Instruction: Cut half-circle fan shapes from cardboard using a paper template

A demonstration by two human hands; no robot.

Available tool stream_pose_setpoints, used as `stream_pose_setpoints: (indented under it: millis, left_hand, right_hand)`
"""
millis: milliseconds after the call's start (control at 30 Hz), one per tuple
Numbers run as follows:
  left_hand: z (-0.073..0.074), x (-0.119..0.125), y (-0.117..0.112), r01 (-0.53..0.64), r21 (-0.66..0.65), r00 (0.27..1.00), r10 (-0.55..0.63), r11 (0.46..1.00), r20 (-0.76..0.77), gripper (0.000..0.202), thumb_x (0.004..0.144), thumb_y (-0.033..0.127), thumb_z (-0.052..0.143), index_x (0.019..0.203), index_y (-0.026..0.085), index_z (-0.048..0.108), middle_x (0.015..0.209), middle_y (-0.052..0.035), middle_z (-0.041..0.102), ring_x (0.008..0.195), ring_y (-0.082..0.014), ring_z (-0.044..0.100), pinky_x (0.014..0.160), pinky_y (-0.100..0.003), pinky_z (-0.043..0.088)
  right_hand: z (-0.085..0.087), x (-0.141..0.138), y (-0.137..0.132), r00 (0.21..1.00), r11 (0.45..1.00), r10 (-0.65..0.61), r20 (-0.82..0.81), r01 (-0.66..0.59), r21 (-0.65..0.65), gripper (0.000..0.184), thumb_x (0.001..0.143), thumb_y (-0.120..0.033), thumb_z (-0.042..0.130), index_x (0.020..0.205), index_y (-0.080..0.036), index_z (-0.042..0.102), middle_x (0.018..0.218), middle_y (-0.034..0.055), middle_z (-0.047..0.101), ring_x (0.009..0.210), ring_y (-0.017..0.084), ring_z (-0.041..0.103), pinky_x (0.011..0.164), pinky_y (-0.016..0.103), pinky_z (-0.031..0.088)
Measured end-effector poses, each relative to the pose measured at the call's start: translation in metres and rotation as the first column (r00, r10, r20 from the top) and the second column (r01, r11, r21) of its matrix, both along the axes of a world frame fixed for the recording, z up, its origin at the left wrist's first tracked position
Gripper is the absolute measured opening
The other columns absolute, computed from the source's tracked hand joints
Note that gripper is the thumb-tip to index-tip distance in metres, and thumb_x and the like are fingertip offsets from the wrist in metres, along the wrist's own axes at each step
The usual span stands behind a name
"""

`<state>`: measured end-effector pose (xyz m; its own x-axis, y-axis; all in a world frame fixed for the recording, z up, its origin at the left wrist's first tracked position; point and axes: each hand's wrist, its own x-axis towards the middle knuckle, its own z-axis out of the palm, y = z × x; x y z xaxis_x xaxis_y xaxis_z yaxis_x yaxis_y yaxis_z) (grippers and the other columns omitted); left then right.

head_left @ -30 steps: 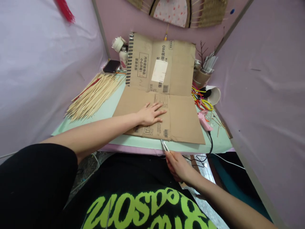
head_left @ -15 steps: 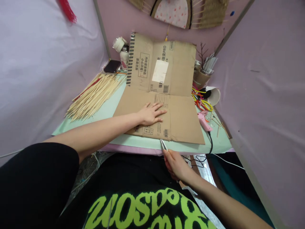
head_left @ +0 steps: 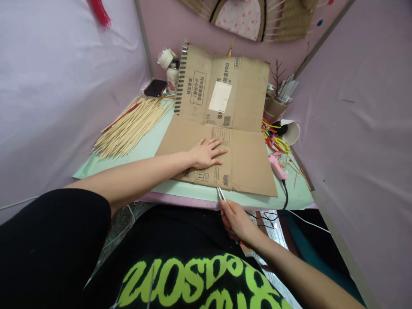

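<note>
A large brown cardboard sheet (head_left: 251, 163), creased across its middle, lies on the table with its back half leaning up against the wall. My left hand (head_left: 207, 153) rests flat on the front half, fingers spread over the printing. Below the table's front edge, my right hand (head_left: 236, 219) is closed around what look like silver scissors (head_left: 221, 194); the handles are mostly hidden in the fist. Their tip meets the near edge of the cardboard, close to its centre crease. A pale paper label (head_left: 220, 96) is on the raised half.
Left of the cardboard lies a pile of thin wooden sticks (head_left: 128, 128), with a phone (head_left: 156, 88) and a bottle (head_left: 173, 77) behind. On the right are a pink glue gun (head_left: 278, 167) with a black cord, coloured pipe cleaners (head_left: 278, 143) and a cardboard pot (head_left: 277, 107) holding twigs.
The camera view has shifted slightly, so everything sits a little further right. Both hands keep nearly the same places on the cardboard and at its edge.
</note>
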<state>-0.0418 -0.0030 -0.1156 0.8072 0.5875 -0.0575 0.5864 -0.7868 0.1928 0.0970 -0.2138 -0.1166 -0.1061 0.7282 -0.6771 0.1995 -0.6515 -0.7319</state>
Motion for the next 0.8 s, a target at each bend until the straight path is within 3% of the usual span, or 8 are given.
stream_pose_setpoints:
  millis: [233,800]
  left_hand:
    - [0.0010,0.0002,-0.0006,-0.015,-0.015,1.000,0.015,1.000,-0.002,0.063,0.090,0.061,0.031,0.146,0.032,0.032,0.161,-0.0056,0.013,0.147,-0.0278,0.009,0.114,-0.056,0.006]
    - [-0.0005,-0.0012,0.0006,-0.002,-0.027,0.999,0.003,1.000,0.033,0.062,0.091,0.058,0.034,0.146,0.030,0.033,0.160,-0.0093,0.014,0.146,-0.0292,0.009,0.113,-0.057,0.005]
  right_hand:
    - [0.0011,-0.0008,-0.0008,1.000,1.000,-0.005,-0.030,0.005,-0.017,0.031,0.096,-0.049,0.030,0.077,-0.024,0.035,0.042,-0.0116,0.027,0.031,0.007,0.019,0.031,0.019,0.017]
    - [-0.0023,-0.0060,-0.0008,0.995,0.999,-0.050,-0.086,0.049,-0.007,0.032,0.096,-0.050,0.032,0.078,-0.024,0.035,0.041,-0.0115,0.028,0.031,0.007,0.018,0.029,0.018,0.017]
